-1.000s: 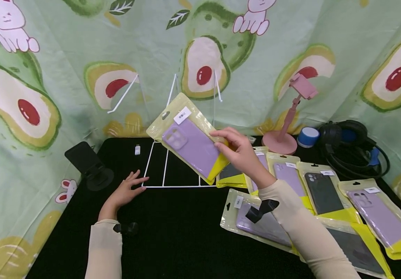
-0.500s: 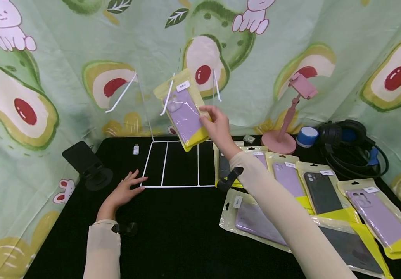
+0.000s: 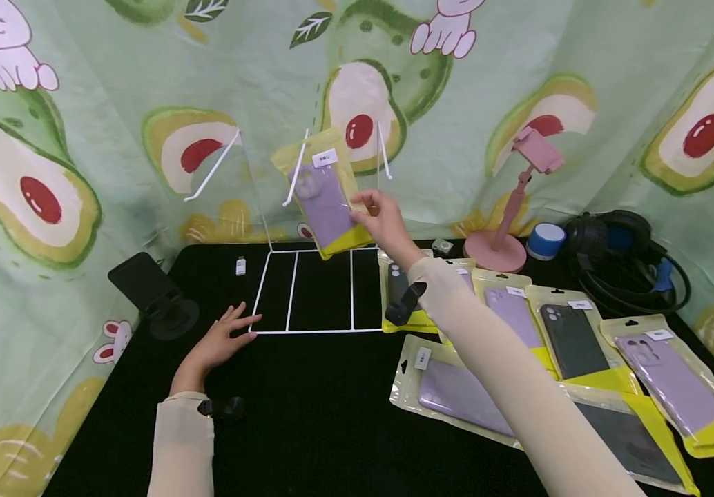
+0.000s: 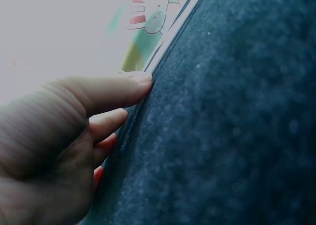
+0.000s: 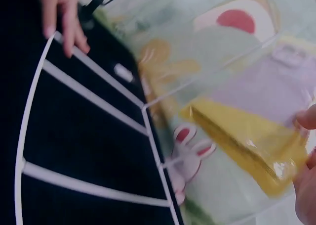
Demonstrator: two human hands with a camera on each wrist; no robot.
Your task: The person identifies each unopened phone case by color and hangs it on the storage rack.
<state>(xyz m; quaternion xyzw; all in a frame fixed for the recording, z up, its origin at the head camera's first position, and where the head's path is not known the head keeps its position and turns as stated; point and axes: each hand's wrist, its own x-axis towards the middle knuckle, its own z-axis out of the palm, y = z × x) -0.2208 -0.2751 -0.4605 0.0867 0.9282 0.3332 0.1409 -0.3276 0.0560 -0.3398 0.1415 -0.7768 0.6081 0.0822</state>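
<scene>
Packaged cases (image 3: 571, 342) right of wire rack (image 3: 307, 290)

I was working at a small makeshift product-display booth: an avocado-and-bunny cloth backdrop (image 3: 487, 90) draped around a black table (image 3: 320, 414), packaged phone cases (image 3: 574, 338) laid out, a white wire display rack (image 3: 307, 290), a pink phone stand (image 3: 512, 207).
</scene>
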